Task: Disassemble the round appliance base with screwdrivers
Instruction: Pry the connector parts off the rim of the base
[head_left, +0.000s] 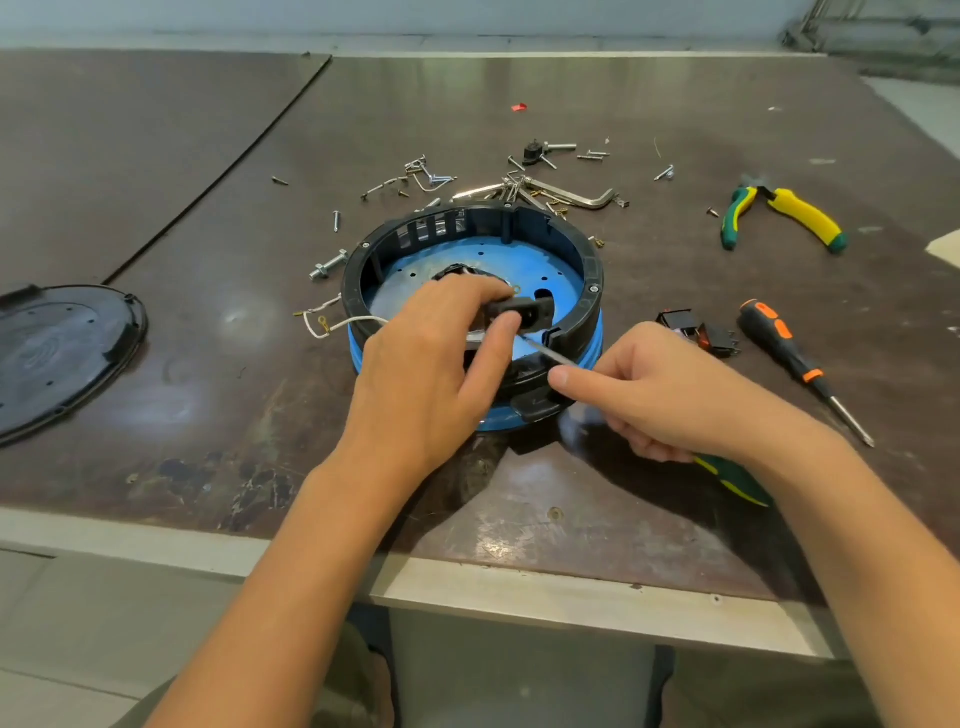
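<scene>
The round appliance base, a black ring over a blue plate, lies at the table's centre. My left hand pinches a small black socket part between thumb and fingers above the base's near rim. My right hand grips a green-and-yellow-handled screwdriver. Its thin metal shaft points at the socket part. A white wire trails out over the base's left side.
A black round cover lies at the left. Loose screws and hex keys are scattered behind the base. Green-yellow pliers, an orange-black screwdriver and black switches lie at the right. The table edge runs close in front.
</scene>
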